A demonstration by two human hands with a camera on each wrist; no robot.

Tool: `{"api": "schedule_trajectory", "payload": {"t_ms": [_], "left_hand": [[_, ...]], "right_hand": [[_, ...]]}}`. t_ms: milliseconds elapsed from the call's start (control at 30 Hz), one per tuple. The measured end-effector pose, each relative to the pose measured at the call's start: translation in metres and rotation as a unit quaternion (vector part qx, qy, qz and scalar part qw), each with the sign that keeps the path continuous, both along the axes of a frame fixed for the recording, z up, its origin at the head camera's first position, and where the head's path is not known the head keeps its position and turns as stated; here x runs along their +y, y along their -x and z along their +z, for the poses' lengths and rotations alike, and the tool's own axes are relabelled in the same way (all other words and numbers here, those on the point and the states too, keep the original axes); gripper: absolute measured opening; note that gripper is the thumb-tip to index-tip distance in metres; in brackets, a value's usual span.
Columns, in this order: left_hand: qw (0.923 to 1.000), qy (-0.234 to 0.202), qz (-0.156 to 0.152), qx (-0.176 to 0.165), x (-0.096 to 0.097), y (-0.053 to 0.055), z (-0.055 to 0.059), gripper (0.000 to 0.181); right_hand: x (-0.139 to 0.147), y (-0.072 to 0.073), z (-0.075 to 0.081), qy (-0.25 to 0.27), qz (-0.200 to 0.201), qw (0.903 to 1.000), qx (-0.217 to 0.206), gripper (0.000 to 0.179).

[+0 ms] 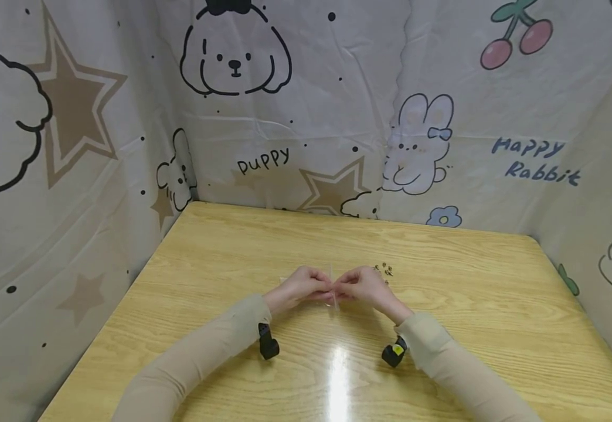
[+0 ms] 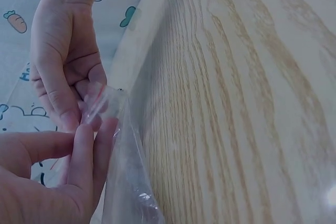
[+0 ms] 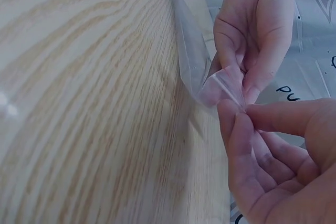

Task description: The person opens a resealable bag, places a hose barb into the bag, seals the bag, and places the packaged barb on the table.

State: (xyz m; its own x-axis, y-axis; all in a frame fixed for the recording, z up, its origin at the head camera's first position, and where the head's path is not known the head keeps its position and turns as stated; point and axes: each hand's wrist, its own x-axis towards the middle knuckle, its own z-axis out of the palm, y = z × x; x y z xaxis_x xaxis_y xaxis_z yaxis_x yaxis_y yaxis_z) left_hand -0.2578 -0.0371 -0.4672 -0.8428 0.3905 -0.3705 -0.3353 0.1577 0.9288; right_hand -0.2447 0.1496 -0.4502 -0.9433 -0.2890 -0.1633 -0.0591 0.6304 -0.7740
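A person's left hand (image 1: pixel 306 287) and right hand (image 1: pixel 363 287) meet around the middle of a light yellow-brown wood-grain table (image 1: pixel 443 281), their fingertips close together. Between them is a clear, thin plastic bag (image 2: pixel 128 182) with a thin red line near its mouth. The left hand pinches the bag's edge between thumb and fingers, and the right hand pinches the same end just beside it, on the right, with its thumb against its bent index finger. The film between the two pinches is creased and gathered; the rest of the bag runs down and to the left, below the left hand. Whether its lower end touches the table cannot be told.

A loose scatter of small, dark brownish pieces (image 1: pixel 385 269) lies on the table just beyond the right hand, on its far right side; they are too small to make out.

Both forearms come in from the near side in beige long sleeves (image 1: pixel 195 366), and a black device (image 1: pixel 268 343) sits at the left wrist, another with a yellow patch (image 1: pixel 393 353) at the right. Beyond the table's far edge hangs a creased off-white cloth (image 1: pixel 327 105) printed with a puppy, a rabbit, brown stars and cherries; it also covers the left and right sides.
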Motion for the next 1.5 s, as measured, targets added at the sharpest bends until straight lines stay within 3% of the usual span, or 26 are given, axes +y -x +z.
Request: {"api": "schedule_trajectory", "payload": {"t_ms": [233, 467, 867, 1100, 1500], "left_hand": [[0.9993, 0.017, -0.028, 0.015, -0.0025, 0.0028, 0.0001, 0.020], [0.9983, 0.005, -0.053, 0.022, -0.0045, 0.0010, 0.0042, 0.020], [0.9983, -0.002, -0.057, 0.014, -0.0027, 0.0035, 0.0081, 0.021], [0.9975, -0.030, -0.063, -0.005, -0.0024, 0.0040, 0.0092, 0.021], [0.9948, -0.049, -0.090, 0.006, -0.0019, 0.0054, 0.0093, 0.015]], "right_hand": [[0.0025, -0.0005, 0.0034, 0.027, -0.003, 0.9996, -0.008, 0.018], [0.0057, -0.0012, 0.0054, 0.077, 0.006, 0.9963, -0.039, 0.020], [0.0075, -0.0006, 0.0029, 0.120, -0.009, 0.9903, -0.070, 0.023], [0.0064, -0.0027, 0.0045, 0.132, -0.027, 0.9877, -0.079, 0.024], [0.0092, -0.0026, 0.0048, 0.154, -0.039, 0.9821, -0.101, 0.028]]}}
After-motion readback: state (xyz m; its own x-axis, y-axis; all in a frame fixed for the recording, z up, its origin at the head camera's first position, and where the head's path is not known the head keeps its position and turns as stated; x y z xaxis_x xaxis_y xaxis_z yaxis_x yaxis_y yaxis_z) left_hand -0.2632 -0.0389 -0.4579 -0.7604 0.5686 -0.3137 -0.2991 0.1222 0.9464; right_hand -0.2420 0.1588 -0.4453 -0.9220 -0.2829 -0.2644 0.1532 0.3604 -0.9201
